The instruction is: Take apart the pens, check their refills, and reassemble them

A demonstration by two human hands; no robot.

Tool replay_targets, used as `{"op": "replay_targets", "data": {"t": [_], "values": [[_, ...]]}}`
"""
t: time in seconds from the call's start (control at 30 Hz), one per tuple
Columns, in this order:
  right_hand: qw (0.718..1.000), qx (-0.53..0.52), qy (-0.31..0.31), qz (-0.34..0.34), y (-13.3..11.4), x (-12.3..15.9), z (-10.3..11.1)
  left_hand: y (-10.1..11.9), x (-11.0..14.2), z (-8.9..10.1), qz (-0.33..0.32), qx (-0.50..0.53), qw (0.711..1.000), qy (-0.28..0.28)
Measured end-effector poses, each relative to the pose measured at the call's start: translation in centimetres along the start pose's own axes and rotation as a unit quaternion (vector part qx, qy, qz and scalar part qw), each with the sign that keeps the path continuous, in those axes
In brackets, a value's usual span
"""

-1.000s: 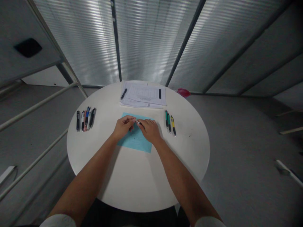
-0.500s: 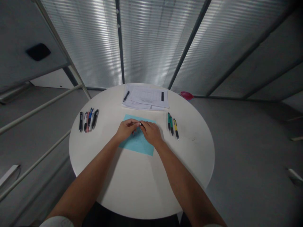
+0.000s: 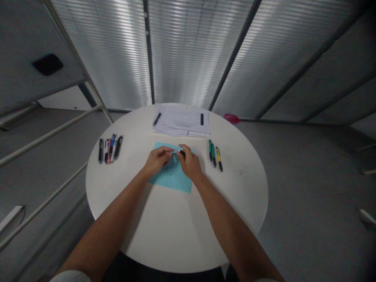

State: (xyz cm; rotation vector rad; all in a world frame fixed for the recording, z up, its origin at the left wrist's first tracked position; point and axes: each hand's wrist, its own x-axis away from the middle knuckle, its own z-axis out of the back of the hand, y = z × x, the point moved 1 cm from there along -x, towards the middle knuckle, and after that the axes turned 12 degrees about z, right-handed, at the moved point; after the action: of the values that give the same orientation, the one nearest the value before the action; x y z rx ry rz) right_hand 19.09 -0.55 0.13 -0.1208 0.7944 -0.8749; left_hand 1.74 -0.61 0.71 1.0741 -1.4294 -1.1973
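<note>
A slim black pen (image 3: 181, 153) was pinched by the right hand (image 3: 190, 164), above a light-blue sheet (image 3: 173, 182). Its tip pointed towards the curled left hand (image 3: 157, 159), just beside it; whether that hand gripped anything could not be told. A row of pens (image 3: 110, 149) was laid left of the hands, three more pens (image 3: 214, 156) right of them, and papers (image 3: 182, 123) beyond them on the desk (image 3: 176, 231).

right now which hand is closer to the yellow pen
Right. The right hand is just left of the yellow pen, while the left hand is farther left, on the far side of the right hand.
</note>
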Motion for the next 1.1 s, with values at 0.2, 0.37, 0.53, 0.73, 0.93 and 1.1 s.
{"op": "replay_targets", "data": {"t": [0.2, 0.37, 0.53, 0.73, 0.93, 1.1], "values": [[0.994, -0.038, 0.098, 0.001, 0.4, 0.3, 0.7, 0.3, -0.2, 1.7, -0.028, 0.071, 0.994, 0.075], [0.991, 0.035, 0.133, -0.003, 1.0, 0.2, 1.3, 0.3, -0.7, 3.9, -0.056, 0.125, 0.969, 0.206], [0.99, 0.118, 0.081, -0.02, 1.7, 0.1, 1.1, 0.2, -1.1, 4.5, -0.045, 0.17, 0.956, 0.235], [0.982, 0.178, -0.035, -0.048, 2.0, 0.1, 0.6, -0.2, -1.3, 4.3, -0.042, 0.15, 0.966, 0.207], [0.977, 0.181, -0.112, -0.026, 2.1, 0.0, 0.4, -0.3, -1.4, 4.3, -0.042, 0.14, 0.966, 0.211], [0.984, 0.148, -0.098, -0.024, 2.3, -0.1, 0.2, -0.2, -1.3, 4.3, -0.037, 0.141, 0.966, 0.212]]}}
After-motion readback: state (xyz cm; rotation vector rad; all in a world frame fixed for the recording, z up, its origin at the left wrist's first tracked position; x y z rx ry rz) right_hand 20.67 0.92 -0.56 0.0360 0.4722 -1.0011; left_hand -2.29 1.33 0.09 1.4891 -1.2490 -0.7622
